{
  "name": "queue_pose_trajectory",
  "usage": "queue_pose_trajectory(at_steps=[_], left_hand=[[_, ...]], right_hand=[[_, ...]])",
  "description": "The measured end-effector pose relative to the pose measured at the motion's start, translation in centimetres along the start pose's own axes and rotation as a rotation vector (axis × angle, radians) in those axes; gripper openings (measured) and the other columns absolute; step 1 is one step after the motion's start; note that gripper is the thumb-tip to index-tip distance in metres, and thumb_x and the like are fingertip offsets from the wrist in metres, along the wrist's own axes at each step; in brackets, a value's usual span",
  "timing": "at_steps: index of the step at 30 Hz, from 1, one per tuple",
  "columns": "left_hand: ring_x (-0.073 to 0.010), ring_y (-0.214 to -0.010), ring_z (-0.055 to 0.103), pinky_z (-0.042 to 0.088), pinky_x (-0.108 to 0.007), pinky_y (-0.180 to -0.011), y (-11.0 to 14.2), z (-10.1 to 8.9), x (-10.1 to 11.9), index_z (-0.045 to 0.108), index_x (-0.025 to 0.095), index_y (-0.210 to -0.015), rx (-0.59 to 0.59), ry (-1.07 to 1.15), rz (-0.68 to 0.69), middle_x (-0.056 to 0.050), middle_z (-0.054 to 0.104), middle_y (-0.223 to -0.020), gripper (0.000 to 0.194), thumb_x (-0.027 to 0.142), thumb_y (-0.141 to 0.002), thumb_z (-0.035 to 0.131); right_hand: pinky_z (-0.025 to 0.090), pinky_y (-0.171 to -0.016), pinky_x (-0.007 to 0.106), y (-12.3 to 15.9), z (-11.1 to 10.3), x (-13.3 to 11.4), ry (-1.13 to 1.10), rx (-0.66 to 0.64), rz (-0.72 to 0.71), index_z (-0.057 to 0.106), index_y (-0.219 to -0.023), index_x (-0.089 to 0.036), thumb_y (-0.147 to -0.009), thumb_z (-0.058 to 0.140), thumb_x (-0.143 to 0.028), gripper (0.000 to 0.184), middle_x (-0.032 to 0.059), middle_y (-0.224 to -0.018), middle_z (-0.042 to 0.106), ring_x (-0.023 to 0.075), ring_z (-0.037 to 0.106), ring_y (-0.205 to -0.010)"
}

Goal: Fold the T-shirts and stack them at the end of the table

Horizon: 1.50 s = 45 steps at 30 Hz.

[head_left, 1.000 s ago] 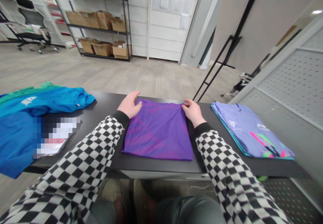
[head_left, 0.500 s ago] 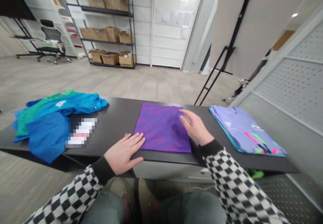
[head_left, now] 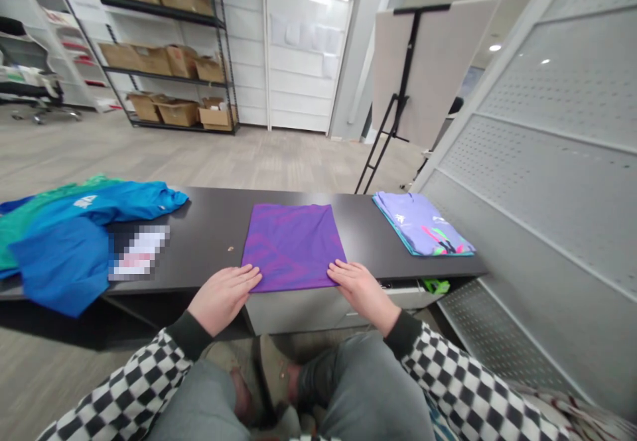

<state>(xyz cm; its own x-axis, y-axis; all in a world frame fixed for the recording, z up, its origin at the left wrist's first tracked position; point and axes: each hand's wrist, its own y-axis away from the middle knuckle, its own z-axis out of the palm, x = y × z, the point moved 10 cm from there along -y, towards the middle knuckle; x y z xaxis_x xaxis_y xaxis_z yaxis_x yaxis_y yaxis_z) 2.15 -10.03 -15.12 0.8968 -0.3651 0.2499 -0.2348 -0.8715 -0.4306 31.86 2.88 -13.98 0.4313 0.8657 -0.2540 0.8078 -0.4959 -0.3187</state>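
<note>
Purple shirt [head_left: 291, 247]: folded flat on the bench [head_left: 209, 225], its near corners under the fingers.
Left of the fingers: blue and green garments [head_left: 64, 249] lie heaped on the bench.
Left hand [head_left: 221, 298]: fingers lie flat, together, on the near left corner, holding nothing.
Right hand [head_left: 361, 292]: fingers rest flat on the near right corner, not gripping.
Right of the fingers: a folded lilac shirt [head_left: 421, 225] lies on the bench.

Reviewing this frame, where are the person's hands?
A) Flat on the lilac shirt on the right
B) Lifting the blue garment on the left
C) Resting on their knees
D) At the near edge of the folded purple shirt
D: the left hand and right hand sit at the near corners of the folded purple shirt on the dark table.
</note>
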Motion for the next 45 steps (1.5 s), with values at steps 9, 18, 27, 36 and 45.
queue_pose_trajectory(at_steps=[9, 18, 27, 36, 45], left_hand=[[-0.0259, -0.11, 0.086, 0.069, -0.038, -0.104, -1.4, -10.6, 1.9, 0.088, 0.027, -0.125, 0.098, 0.271, -0.172, -0.006, 0.089, -0.123, 0.031, 0.04, -0.111, 0.064], [-0.0279, -0.089, 0.082, 0.072, -0.044, -0.089, -10.8, -17.4, -3.2, 0.086, 0.02, -0.111, 0.355, 0.792, -0.478, -0.009, 0.088, -0.102, 0.065, 0.073, -0.075, 0.097], [-0.0245, -0.083, 0.077, 0.064, -0.038, -0.082, -16.4, -2.7, -14.8, 0.078, 0.02, -0.091, 0.103, 0.765, -0.635, -0.008, 0.083, -0.088, 0.055, 0.067, -0.068, 0.097], [-0.0302, -0.094, 0.073, 0.054, -0.041, -0.086, -19.8, 1.3, -20.2, 0.082, 0.023, -0.1, -0.065, 0.086, -0.607, -0.008, 0.08, -0.094, 0.038, 0.059, -0.097, 0.069], [-0.0414, -0.125, 0.067, 0.05, -0.058, -0.112, -22.8, 1.6, -22.5, 0.081, 0.023, -0.119, -0.051, -0.162, -0.602, -0.016, 0.078, -0.123, 0.043, 0.059, -0.102, 0.066]], right_hand=[[0.066, -0.105, 0.047, -0.1, -9.7, -1.2, -0.402, 0.124, 0.11, 0.085, -0.125, -0.029, -0.11, 0.073, -0.039, 0.021, 0.0079, -0.123, 0.088, 0.0308, 0.084, -0.116], [0.062, -0.079, 0.036, -9.1, -18.6, 2.5, -0.71, 0.336, 0.31, 0.082, -0.101, -0.023, -0.088, 0.092, -0.069, 0.049, 0.0053, -0.092, 0.081, 0.0235, 0.072, -0.084], [0.051, -0.069, 0.031, -15.3, -5.9, 14.3, -0.626, 0.187, 0.496, 0.078, -0.088, -0.02, -0.081, 0.088, -0.067, 0.049, 0.0034, -0.081, 0.077, 0.0192, 0.063, -0.073], [0.049, -0.077, 0.035, -19.0, -0.4, 19.4, -0.286, 0.094, 0.485, 0.079, -0.094, -0.021, -0.096, 0.073, -0.051, 0.031, 0.005, -0.088, 0.079, 0.023, 0.067, -0.079], [0.056, -0.091, 0.04, -23.9, 0.7, 24.0, -0.106, 0.181, 0.467, 0.08, -0.1, -0.021, -0.093, 0.077, -0.044, 0.024, 0.0095, -0.101, 0.081, 0.0278, 0.071, -0.095]])
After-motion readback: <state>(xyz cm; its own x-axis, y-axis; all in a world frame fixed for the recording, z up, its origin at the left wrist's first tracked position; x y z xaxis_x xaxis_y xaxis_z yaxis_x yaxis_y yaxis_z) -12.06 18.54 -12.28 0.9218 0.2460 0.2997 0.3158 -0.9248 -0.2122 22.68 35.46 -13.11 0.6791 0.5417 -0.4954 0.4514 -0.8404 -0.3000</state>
